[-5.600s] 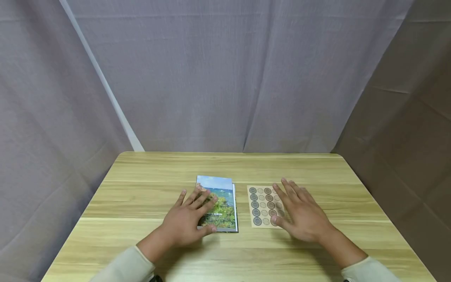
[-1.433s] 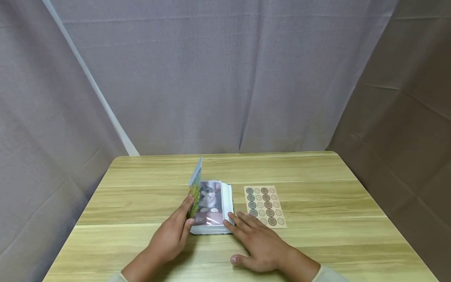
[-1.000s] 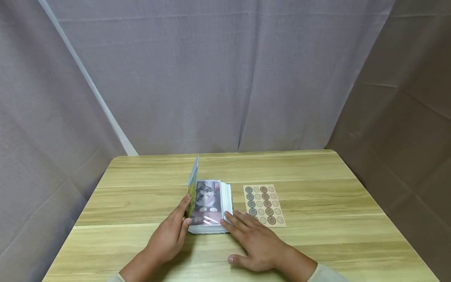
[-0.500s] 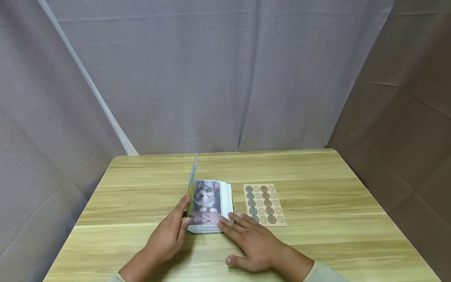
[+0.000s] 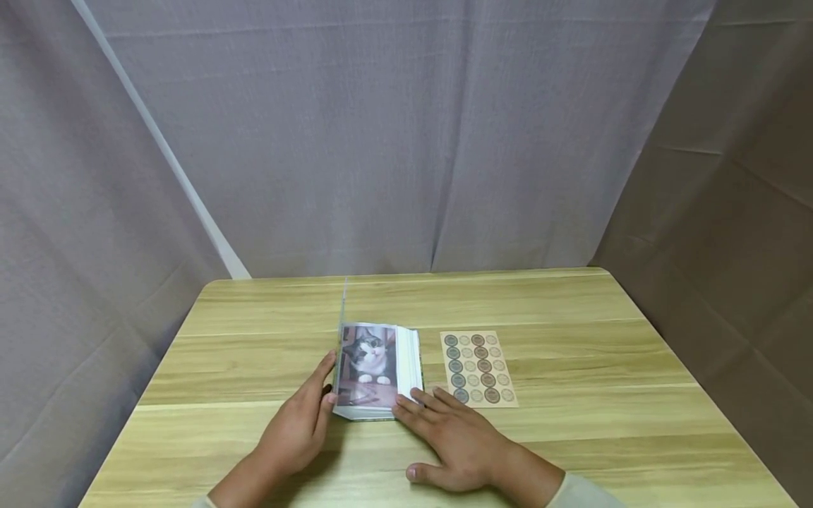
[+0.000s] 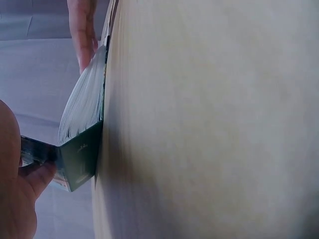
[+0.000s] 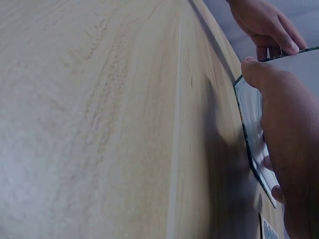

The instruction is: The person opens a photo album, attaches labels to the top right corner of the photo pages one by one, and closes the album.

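Observation:
An opened photo album (image 5: 409,363) lies on the table, its front cover (image 5: 344,303) standing nearly upright along the left side. A cat photo (image 5: 371,353) shows on the first page. My left hand (image 5: 295,427) is at the outer side of that cover, index finger extended along it; the left wrist view has the thumb (image 6: 42,177) beside the green spine (image 6: 82,157). Spread flat, my right hand (image 5: 460,441) rests its fingertips on the album's lower right corner. In the right wrist view its fingers (image 7: 277,193) touch the page side.
A beige sheet of round stickers (image 5: 479,370) lies right of the album, near the right fingertips. The wooden table (image 5: 603,395) has rounded back corners. Grey curtains (image 5: 336,141) hang behind and on both sides.
From closed, the album has been opened; its cover has swung further left to nearly upright, uncovering the whole cat photo. My right hand moved from the sticker sheet to the album corner.

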### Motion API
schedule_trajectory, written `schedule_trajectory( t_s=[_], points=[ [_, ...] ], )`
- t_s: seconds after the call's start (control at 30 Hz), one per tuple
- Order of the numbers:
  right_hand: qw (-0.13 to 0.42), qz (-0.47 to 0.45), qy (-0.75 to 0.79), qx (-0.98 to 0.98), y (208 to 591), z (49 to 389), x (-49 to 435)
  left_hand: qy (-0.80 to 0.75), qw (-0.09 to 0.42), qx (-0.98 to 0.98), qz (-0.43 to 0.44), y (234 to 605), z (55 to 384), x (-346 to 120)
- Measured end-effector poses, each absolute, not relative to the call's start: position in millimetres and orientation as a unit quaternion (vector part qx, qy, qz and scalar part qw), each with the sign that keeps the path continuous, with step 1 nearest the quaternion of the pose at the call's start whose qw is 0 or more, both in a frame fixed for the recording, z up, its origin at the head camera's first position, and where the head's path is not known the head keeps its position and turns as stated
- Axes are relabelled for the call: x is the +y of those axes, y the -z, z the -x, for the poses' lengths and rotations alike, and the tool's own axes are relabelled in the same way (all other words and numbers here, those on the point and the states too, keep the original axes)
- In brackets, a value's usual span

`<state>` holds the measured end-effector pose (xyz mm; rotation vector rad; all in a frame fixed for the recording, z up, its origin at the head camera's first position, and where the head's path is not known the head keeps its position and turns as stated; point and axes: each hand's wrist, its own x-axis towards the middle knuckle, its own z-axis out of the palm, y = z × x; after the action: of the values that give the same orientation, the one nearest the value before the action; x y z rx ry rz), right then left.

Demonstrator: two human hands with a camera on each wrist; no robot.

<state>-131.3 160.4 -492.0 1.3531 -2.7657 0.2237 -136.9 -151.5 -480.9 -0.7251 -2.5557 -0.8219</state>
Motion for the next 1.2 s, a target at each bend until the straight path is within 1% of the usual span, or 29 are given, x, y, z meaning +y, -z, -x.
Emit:
schedule_trajectory(
  t_s=[0.33,0.67,0.97,1.2],
  points=[
    [0.024,-0.438,-0.072,-0.896,494.3,131.9,159.4,0.294,0.179,-0.909,0.234,480.4,134.6,-156.6],
    [0.021,-0.437,-0.071,-0.896,494.4,131.6,159.8,0.286,0.204,-0.912,0.212,479.9,131.9,-161.6],
    [0.022,-0.439,-0.074,-0.895,494.5,131.4,159.8,0.293,0.239,-0.907,0.187,478.4,129.6,-163.9],
    [0.018,-0.436,-0.074,-0.897,494.5,131.9,159.7,0.304,0.242,-0.908,0.159,473.6,126.2,-170.8]
  ],
)
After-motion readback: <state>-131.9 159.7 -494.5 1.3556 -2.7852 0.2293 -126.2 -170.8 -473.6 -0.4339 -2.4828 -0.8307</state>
